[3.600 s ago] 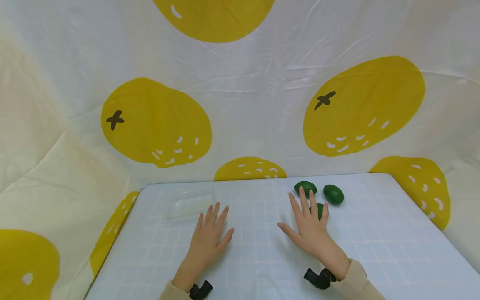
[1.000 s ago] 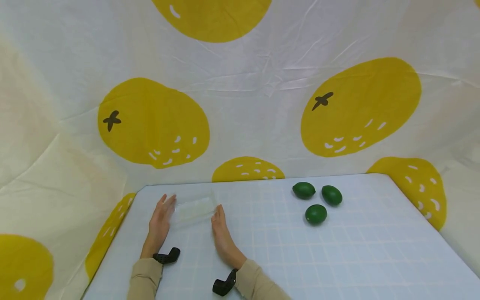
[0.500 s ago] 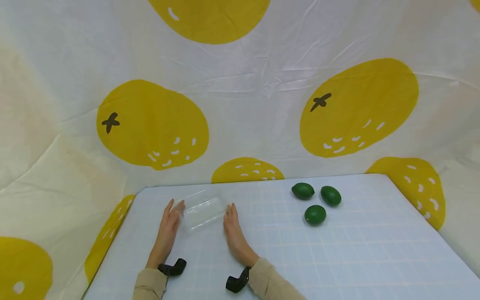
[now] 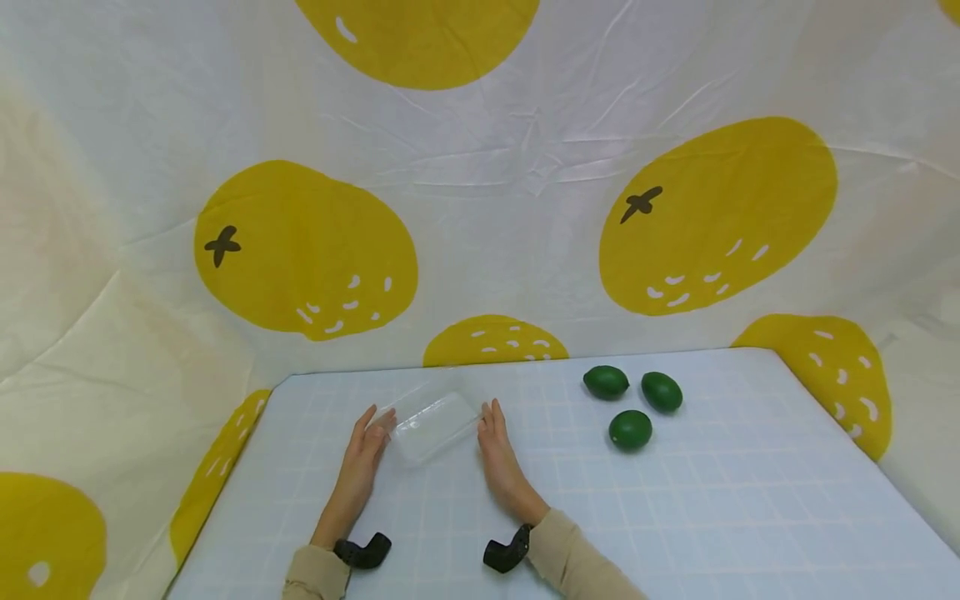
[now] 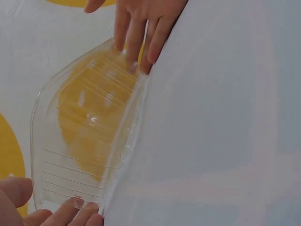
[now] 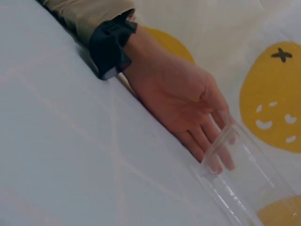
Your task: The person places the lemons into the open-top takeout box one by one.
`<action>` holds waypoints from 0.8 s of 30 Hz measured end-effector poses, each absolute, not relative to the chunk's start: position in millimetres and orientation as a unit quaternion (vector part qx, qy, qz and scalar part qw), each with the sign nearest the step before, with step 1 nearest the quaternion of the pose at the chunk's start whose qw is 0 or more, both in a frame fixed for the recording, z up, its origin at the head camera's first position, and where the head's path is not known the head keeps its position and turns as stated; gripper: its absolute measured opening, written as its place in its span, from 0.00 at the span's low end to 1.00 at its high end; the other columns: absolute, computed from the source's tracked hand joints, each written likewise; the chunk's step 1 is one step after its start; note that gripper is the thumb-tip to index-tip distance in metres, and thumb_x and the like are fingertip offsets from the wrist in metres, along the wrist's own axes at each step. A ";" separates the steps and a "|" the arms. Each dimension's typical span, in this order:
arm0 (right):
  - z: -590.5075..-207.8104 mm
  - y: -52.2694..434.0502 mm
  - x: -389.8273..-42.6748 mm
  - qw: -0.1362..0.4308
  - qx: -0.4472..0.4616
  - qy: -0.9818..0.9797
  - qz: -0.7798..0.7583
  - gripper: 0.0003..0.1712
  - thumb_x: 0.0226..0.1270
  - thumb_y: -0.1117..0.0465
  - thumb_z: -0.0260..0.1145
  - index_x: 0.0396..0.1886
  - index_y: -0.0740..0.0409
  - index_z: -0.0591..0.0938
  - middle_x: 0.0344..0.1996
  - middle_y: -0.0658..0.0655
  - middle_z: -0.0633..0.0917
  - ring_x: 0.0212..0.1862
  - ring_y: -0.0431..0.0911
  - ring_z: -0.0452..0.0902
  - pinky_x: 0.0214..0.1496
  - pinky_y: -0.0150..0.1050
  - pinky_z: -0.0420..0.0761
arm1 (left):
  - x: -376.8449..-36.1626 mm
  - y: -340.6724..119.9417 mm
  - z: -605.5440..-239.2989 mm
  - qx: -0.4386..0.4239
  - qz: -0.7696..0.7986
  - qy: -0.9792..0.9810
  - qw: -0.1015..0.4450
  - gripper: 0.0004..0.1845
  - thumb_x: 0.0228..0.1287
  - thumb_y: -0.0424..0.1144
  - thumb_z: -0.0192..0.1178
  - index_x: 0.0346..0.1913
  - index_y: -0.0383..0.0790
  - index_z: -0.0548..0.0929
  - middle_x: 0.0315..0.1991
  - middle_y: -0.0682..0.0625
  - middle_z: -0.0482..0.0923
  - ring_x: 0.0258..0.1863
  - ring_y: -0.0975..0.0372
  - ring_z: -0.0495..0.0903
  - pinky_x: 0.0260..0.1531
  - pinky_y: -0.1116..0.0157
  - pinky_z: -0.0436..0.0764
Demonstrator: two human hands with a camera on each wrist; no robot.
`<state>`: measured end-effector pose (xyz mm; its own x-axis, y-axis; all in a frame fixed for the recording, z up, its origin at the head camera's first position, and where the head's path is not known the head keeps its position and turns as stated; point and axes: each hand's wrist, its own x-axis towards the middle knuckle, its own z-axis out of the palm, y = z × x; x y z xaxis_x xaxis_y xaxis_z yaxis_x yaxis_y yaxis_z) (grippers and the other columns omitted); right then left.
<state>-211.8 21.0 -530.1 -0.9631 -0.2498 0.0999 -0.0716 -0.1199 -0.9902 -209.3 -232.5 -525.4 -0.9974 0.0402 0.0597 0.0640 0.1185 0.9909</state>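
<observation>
A clear plastic container [image 4: 437,423] sits aslant on the table, left of the middle in the head view. My left hand [image 4: 362,458] lies along its left end, the fingers mostly straight against the wall. At the opposite end, the straight fingers of my right hand [image 4: 502,460] touch the container. The left wrist view shows the ridged wall of the container [image 5: 84,117] between both hands. In the right wrist view, the extended fingers of my left hand [image 6: 178,99] show through the clear plastic.
Three green limes rest at the back right: one lime [image 4: 606,382] at the rear, another lime [image 4: 662,392] beside it, and a lime [image 4: 631,430] in front. A pale checked cloth covers the table [image 4: 675,525]. Behind hangs a white curtain [image 4: 517,225] with yellow fruit prints.
Both hands first hovered spread over the table, the right near the limes. They then came to the container's two ends, and the container has slid rightward and turned slightly between them.
</observation>
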 end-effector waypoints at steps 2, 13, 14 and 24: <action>-529.3 28.3 -212.4 0.055 -0.120 0.668 -0.732 0.38 0.83 0.51 0.39 0.80 0.55 0.32 0.80 0.60 0.42 0.79 0.55 0.36 0.77 0.56 0.41 | -207.6 -225.8 -525.4 -0.037 -0.656 -0.754 0.014 0.33 0.80 0.48 0.43 0.79 0.43 0.46 0.74 0.45 0.62 0.74 0.54 0.60 0.58 0.83 0.61; -531.9 70.1 -221.8 0.030 -0.107 0.689 -0.716 0.38 0.83 0.49 0.40 0.80 0.55 0.34 0.79 0.60 0.46 0.79 0.55 0.40 0.77 0.57 0.42 | -200.4 -186.6 -535.7 -0.066 -0.692 -0.718 0.016 0.32 0.76 0.40 0.54 0.76 0.37 0.55 0.70 0.40 0.68 0.71 0.49 0.64 0.57 0.80 0.67; -532.1 73.7 -223.1 0.028 -0.106 0.692 -0.713 0.38 0.83 0.49 0.40 0.80 0.55 0.34 0.79 0.60 0.47 0.79 0.55 0.40 0.77 0.57 0.42 | -198.4 -180.9 -535.0 -0.064 -0.691 -0.719 0.020 0.32 0.76 0.40 0.54 0.75 0.35 0.56 0.70 0.40 0.68 0.70 0.49 0.65 0.57 0.79 0.67; -527.5 103.4 -231.8 0.013 -0.102 0.710 -0.697 0.39 0.83 0.48 0.41 0.80 0.58 0.37 0.79 0.61 0.48 0.79 0.55 0.40 0.77 0.56 0.42 | -173.8 -119.4 -532.2 -0.015 -0.729 -0.683 0.034 0.25 0.73 0.39 0.58 0.67 0.32 0.69 0.67 0.38 0.70 0.69 0.48 0.66 0.64 0.70 0.69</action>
